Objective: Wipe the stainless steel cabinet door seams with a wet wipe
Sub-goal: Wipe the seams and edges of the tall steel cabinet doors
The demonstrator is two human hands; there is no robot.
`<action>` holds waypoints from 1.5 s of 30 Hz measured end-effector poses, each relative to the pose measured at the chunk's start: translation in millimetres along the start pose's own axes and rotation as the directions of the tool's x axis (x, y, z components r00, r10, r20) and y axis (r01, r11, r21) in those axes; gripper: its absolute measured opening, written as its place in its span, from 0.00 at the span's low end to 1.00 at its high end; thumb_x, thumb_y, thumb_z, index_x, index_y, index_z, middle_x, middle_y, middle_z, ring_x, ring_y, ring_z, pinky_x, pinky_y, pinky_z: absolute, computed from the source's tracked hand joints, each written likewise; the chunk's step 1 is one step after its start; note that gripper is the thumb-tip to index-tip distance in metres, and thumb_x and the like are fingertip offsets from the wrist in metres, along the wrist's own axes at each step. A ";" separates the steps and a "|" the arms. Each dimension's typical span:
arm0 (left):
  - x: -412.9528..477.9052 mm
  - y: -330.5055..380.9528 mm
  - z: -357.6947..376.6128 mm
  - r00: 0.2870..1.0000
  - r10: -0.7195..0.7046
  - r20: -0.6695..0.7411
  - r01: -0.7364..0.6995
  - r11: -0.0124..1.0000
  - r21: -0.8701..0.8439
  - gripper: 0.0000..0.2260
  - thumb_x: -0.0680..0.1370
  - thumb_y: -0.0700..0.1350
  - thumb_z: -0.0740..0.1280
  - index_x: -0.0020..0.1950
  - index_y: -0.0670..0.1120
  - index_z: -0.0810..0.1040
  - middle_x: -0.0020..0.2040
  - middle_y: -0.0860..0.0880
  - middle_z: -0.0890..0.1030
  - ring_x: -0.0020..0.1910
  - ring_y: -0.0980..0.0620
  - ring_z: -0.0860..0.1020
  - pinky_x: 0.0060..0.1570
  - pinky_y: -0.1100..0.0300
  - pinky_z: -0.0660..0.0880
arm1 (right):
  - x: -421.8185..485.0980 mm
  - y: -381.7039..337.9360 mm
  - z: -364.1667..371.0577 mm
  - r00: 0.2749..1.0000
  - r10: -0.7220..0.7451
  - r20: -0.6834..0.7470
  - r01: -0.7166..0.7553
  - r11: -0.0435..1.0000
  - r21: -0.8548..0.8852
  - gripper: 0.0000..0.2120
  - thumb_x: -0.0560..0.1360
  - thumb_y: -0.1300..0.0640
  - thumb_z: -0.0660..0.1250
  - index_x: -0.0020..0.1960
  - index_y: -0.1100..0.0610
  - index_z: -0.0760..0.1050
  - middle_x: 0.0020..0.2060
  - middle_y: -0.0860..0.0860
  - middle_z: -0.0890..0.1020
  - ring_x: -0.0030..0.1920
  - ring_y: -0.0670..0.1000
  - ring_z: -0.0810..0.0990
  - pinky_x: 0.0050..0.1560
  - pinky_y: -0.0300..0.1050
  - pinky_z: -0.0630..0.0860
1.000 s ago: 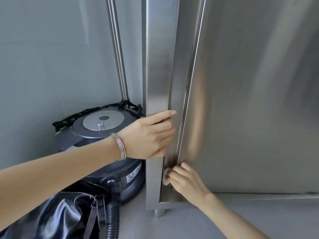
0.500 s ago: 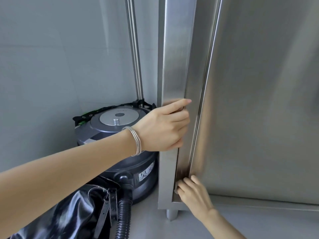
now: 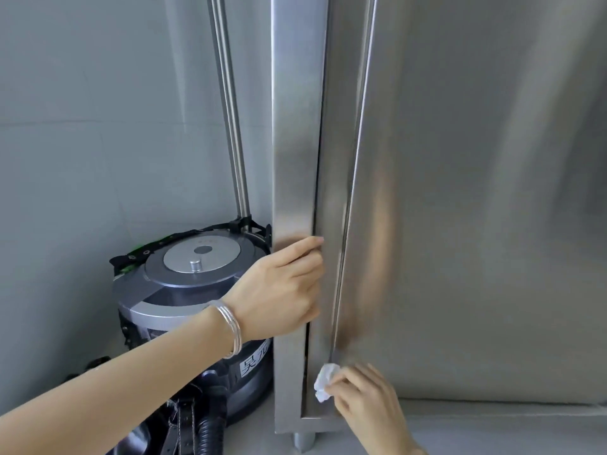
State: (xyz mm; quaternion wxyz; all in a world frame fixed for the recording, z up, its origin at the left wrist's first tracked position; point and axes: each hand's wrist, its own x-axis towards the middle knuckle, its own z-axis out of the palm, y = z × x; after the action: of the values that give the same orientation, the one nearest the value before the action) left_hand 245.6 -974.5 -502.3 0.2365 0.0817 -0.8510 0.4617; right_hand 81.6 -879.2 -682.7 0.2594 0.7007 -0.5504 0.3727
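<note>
- Right hand (image 3: 364, 399), low at the near right, has its fingers curled and pinches a crumpled white wet wipe (image 3: 323, 382) at the fingertips. The wad is pressed to the steel just below the lower end of the vertical seam (image 3: 345, 224).
- The step in hand looks like wiping this seam near the cabinet door's (image 3: 476, 224) bottom left corner. To do it well, the wipe should probably be pushed into the groove with one fingertip behind it. It should then run along the line in one steady pass, not be dabbed.
- Turning the wad to a fresh face would likely stop dirt from being smeared back. The corner where the seam meets the bottom rail deserves an extra pass, since grime tends to collect there.
- Left hand (image 3: 282, 284), higher and to the left, has its fingers hooked round the edge of the corner post (image 3: 292, 126) and into the dark gap beside the door, apparently as a brace. A silver bracelet (image 3: 230, 326) sits on that wrist.
- Farther left, a grey canister vacuum cleaner (image 3: 184, 290) stands touching the post, with its metal tube (image 3: 230, 110) rising upright and a black hose (image 3: 207, 431) below.
- Behind it is a pale tiled wall (image 3: 82, 126).
</note>
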 end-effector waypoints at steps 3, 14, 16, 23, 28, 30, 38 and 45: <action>0.8 5.6 -6.2 0.996 -0.084 0.032 0.085 0.996 -0.037 0.12 0.73 0.42 0.60 0.37 0.43 0.83 0.37 0.48 0.80 0.45 0.46 0.78 0.77 0.54 0.47 | 10.5 13.7 -88.5 0.995 0.081 -0.058 -0.078 0.996 0.043 0.18 0.62 0.66 0.57 0.39 0.45 0.75 0.34 0.41 0.76 0.34 0.45 0.69 0.35 0.35 0.66; 163.9 29.8 -55.5 0.924 -0.293 -0.246 0.137 0.854 -0.502 0.14 0.73 0.42 0.57 0.44 0.41 0.83 0.48 0.44 0.83 0.54 0.43 0.76 0.55 0.51 0.68 | 68.1 75.6 -384.9 0.861 0.469 -0.197 -0.502 0.847 -0.177 0.14 0.69 0.65 0.69 0.43 0.46 0.80 0.40 0.43 0.78 0.40 0.39 0.76 0.40 0.25 0.66; 212.0 38.3 -69.1 0.924 -0.270 -0.272 0.094 0.848 -0.522 0.17 0.73 0.44 0.57 0.51 0.41 0.83 0.54 0.43 0.82 0.59 0.44 0.74 0.61 0.50 0.67 | 75.4 89.2 -411.2 0.813 0.532 -0.236 -0.570 0.811 -0.134 0.12 0.71 0.69 0.71 0.42 0.51 0.82 0.42 0.44 0.78 0.41 0.40 0.77 0.41 0.25 0.66; 353.8 81.5 -91.2 0.952 -0.207 -0.228 0.082 0.884 -0.460 0.27 0.64 0.40 0.72 0.63 0.38 0.79 0.67 0.41 0.76 0.68 0.43 0.73 0.69 0.48 0.61 | 86.1 172.4 -479.0 0.833 0.498 -0.239 -0.538 0.831 -0.141 0.11 0.74 0.65 0.68 0.44 0.50 0.82 0.41 0.42 0.78 0.45 0.43 0.76 0.43 0.28 0.67; 458.0 91.6 -103.7 0.934 -0.248 -0.258 0.149 0.925 -0.349 0.26 0.68 0.41 0.66 0.66 0.37 0.76 0.70 0.42 0.73 0.72 0.44 0.66 0.71 0.48 0.58 | 102.6 262.9 -525.1 0.835 0.458 -0.304 -0.503 0.860 -0.085 0.13 0.74 0.68 0.67 0.45 0.51 0.83 0.41 0.40 0.77 0.42 0.43 0.76 0.42 0.30 0.68; 499.0 90.9 -112.9 0.925 -0.253 -0.282 0.163 0.938 -0.307 0.27 0.71 0.44 0.57 0.68 0.37 0.74 0.72 0.42 0.71 0.73 0.45 0.63 0.72 0.48 0.56 | 112.3 296.4 -543.3 0.843 0.423 -0.333 -0.467 0.882 -0.064 0.13 0.74 0.68 0.67 0.46 0.52 0.83 0.40 0.41 0.76 0.42 0.43 0.76 0.42 0.29 0.67; 590.0 55.2 -140.6 0.865 -0.364 -0.344 0.339 0.931 -0.134 0.28 0.75 0.46 0.59 0.74 0.38 0.67 0.76 0.43 0.65 0.75 0.44 0.61 0.74 0.45 0.56 | 171.7 381.8 -588.5 0.880 0.119 -0.461 -0.163 0.985 -0.058 0.13 0.71 0.71 0.68 0.47 0.56 0.83 0.41 0.47 0.79 0.42 0.45 0.74 0.41 0.32 0.68; 597.0 39.7 -139.1 0.894 -0.274 -0.354 0.297 0.955 0.012 0.27 0.78 0.48 0.57 0.75 0.40 0.65 0.76 0.43 0.64 0.76 0.44 0.60 0.74 0.43 0.58 | 251.3 395.0 -598.0 0.737 -0.326 -0.592 0.130 0.928 -0.349 0.11 0.68 0.74 0.67 0.43 0.61 0.82 0.39 0.51 0.82 0.40 0.51 0.75 0.36 0.41 0.73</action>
State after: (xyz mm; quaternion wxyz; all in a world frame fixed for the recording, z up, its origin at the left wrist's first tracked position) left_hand -245.4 -790.2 -182.4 0.4458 0.1305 -0.7587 0.4567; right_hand -411.7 -664.3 -146.7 0.5731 0.5492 -0.3853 0.4705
